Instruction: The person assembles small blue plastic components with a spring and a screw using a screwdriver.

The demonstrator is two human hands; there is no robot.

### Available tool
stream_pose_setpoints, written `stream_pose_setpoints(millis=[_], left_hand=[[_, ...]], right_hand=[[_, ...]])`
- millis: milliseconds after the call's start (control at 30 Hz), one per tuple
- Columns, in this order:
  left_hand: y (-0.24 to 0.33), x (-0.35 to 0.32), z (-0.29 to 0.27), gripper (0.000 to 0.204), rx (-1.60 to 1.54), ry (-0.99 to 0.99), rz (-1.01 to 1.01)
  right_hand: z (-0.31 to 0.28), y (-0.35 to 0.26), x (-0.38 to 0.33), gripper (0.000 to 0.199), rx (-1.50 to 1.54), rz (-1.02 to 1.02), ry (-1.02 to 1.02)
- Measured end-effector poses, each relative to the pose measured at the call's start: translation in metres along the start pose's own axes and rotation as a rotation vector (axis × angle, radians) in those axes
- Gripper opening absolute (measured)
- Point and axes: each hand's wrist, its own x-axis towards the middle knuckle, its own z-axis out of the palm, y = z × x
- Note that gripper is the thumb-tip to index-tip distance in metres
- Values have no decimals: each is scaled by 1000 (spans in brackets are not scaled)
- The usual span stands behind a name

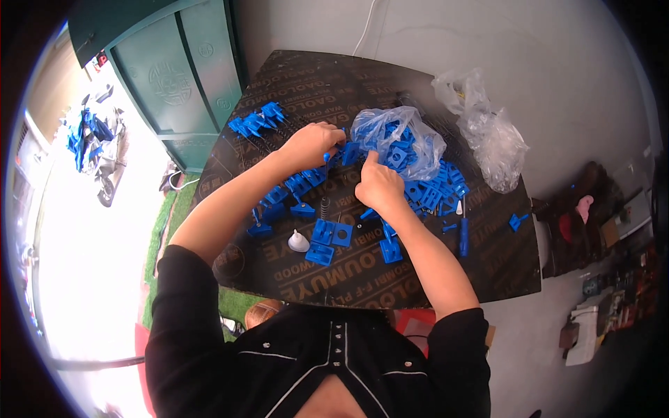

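My left hand point(310, 146) is over the middle of the dark table, its fingers curled in a pinch at a small blue plastic part point(349, 153); the fingertips are partly hidden. Below that hand a blue pin with a round head point(326, 159) stands up. My right hand point(380, 185) is close by, mostly curled, with one finger stretched toward the blue parts beside a clear plastic bag point(426, 136). Whatever is inside its curled fingers is out of sight. A row of assembled blue pieces point(298, 184) runs under my left forearm.
Loose blue parts point(435, 189) are heaped right of the bag. A blue-handled screwdriver point(464, 237), a white cone-shaped nozzle point(298, 241), a black spring point(325, 207) and blue blocks point(320, 253) lie nearer me. Crumpled clear bags point(493, 143) sit at the table's point(313, 76) right edge.
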Motion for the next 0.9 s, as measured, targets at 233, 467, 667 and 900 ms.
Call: stream_pose_setpoints(millis=[233,467,667,900], left_hand=[[4,-11,1,19,-106,-64,-85],[5,-14,2,16,-126,-74,-89],[15,-26,-22,17,-236,95,-97],[28,-58,-59,16,-359,250,-316]], right_hand=[[-5,9,3,50,43,1,-51],[-12,21,0,52,202,-105,-23],[-19,27,3,68,283,-158,-48],[-22,36,19,67,489,-210,-206]])
